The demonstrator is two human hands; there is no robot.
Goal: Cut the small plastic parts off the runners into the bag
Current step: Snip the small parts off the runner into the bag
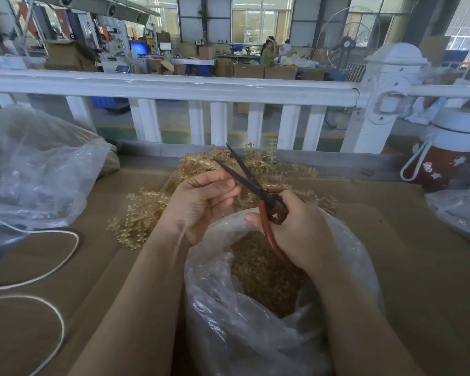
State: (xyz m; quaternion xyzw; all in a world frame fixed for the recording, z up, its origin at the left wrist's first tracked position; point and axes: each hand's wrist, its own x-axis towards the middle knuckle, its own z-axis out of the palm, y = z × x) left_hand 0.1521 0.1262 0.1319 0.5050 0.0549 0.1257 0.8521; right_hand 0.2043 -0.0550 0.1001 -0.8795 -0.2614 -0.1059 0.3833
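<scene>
Cardboard-covered table (391,240) by a white railing (174,88) — right hand (296,229) grips open scissors (244,175), left hand (198,204) curled, contents hidden.

Beyond the right hand's (296,229) grip, the scissors (244,175) show dull dark metal blades and smooth red handles; under that grip a thin, glossy, crinkled plastic bag (255,335) holds translucent amber plastic parts (266,278); matt brown cardboard (106,267) lies around

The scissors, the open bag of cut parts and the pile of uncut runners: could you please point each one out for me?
scissors (248,178), head view, on the dark blades above the pivot.
bag (223,316), head view, on its crumpled clear front wall.
pile of runners (144,210), head view, on the amber sprigs left of the left wrist.
</scene>
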